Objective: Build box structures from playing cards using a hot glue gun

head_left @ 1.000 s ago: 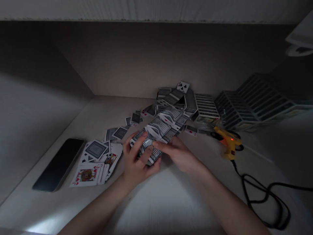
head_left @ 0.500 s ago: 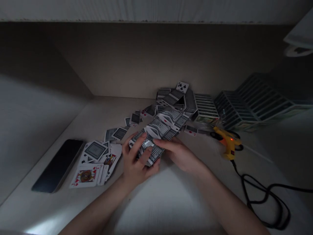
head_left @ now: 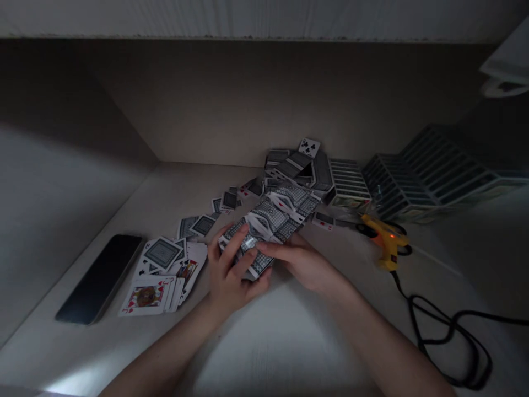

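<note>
A long strip built from playing cards, grey patterned backs up, runs from the middle of the desk toward the back wall. My left hand grips its near end, fingers curled over the top and thumb underneath. My right hand presses on the same end from the right, its fingers closed against the cards. Both forearms come in from the bottom edge.
Loose playing cards lie fanned to the left, beside a black phone. A yellow glue gun with a black cord rests at the right. Ribbed card structures stand at the back right. Walls close in behind and left.
My right hand's fingers have shifted slightly along the near end of the card strip. The left hand and the strip have barely moved.
</note>
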### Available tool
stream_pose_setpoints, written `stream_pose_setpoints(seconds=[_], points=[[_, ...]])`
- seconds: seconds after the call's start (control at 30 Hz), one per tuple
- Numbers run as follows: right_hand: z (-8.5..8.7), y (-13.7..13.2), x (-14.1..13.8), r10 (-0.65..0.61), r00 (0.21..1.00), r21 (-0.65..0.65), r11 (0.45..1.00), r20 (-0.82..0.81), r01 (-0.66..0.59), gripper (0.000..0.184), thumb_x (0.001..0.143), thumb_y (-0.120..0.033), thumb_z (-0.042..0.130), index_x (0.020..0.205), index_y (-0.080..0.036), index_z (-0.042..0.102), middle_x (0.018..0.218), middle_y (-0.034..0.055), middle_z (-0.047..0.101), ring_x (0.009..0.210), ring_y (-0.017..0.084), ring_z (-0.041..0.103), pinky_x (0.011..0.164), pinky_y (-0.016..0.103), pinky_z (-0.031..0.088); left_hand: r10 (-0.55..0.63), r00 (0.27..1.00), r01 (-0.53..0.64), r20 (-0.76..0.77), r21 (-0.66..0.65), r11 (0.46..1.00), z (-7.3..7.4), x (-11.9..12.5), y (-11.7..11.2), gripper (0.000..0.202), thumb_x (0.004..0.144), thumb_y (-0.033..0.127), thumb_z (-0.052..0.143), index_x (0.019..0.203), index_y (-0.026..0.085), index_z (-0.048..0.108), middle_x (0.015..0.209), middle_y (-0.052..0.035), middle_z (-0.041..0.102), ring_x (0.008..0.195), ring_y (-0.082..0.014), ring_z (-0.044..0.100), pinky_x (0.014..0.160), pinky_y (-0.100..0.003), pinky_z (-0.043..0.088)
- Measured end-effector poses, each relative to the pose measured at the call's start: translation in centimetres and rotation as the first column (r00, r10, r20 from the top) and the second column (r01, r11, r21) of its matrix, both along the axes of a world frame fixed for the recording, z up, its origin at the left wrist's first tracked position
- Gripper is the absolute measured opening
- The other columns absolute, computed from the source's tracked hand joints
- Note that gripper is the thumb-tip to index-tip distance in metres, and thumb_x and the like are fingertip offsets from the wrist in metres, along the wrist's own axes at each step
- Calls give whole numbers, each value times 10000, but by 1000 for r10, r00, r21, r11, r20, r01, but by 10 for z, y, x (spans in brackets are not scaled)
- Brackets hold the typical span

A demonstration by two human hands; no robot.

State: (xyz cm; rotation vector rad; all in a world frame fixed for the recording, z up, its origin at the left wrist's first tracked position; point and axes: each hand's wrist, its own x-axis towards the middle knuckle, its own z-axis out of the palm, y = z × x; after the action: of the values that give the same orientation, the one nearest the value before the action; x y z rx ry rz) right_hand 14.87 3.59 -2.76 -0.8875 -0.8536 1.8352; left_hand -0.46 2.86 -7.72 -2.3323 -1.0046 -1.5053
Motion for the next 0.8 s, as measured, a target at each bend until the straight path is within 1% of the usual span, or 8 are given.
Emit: stream_pose_setpoints(seconds=[0.13, 0.23, 0.37, 0.53, 0.7, 0.8], points=[[1, 0, 0, -12, 1000, -31, 999, -7, 12, 414, 649, -236, 761, 1053, -279, 681, 1049, -6, 724, 1084, 226, 618, 1003, 389, 415, 5, 1000, -4, 26, -52, 999, -3, -1, 1, 465, 662, 273, 744, 1048, 256, 486, 1311, -98, 551, 1247, -329, 465, 961, -563, 414], [2, -1, 0, -7, 1000, -4, 1000, -1, 7, 447, 653, -228, 759, 1087, -279, 667, 1042, 3, 726, 1090, 223, 614, 1000, 383, 417, 8, 999, -5, 37, -56, 998, -4, -1, 2, 464, 652, 286, 751, 1032, 270, 484, 1311, -66, 557, 1256, -311, 460, 973, -542, 419], [2, -1, -1, -2, 1000, 46, 999, 15, 2, 427, 664, -220, 754, 1076, -285, 665, 1055, -7, 721, 1089, 209, 613, 991, 362, 424, 1, 999, 2, 53, -63, 998, -3, 0, 2, 449, 653, 309, 749, 1019, 284, 490, 1312, -29, 556, 1268, -300, 444, 976, -519, 422], [1, 0, -2, -23, 1000, 63, 998, 0, 23, 340, 667, -203, 749, 988, -296, 686, 1029, -26, 725, 1038, 196, 631, 970, 347, 442, 12, 999, -9, 45, -81, 997, -1, 0, 0, 499, 640, 279, 775, 1043, 261, 482, 1271, -77, 590, 1216, -314, 481, 939, -533, 438], [0, -1, -1, -30, 999, 68, 997, -17, 32, 341, 665, -205, 752, 993, -273, 691, 1044, -10, 721, 1057, 212, 625, 983, 369, 431, 36, 998, -32, 45, -95, 995, -3, 0, -1, 558, 652, 325, 771, 1114, 274, 463, 1261, -85, 594, 1240, -325, 463, 946, -542, 432], [-1, 0, 0, -22, 1000, 43, 999, -8, 22, 351, 659, -211, 758, 999, -272, 692, 1054, -4, 720, 1087, 221, 615, 1005, 385, 415, 29, 999, -25, 44, -91, 996, -4, 0, 0, 567, 662, 316, 765, 1135, 283, 454, 1268, -86, 583, 1241, -326, 461, 959, -542, 425]])
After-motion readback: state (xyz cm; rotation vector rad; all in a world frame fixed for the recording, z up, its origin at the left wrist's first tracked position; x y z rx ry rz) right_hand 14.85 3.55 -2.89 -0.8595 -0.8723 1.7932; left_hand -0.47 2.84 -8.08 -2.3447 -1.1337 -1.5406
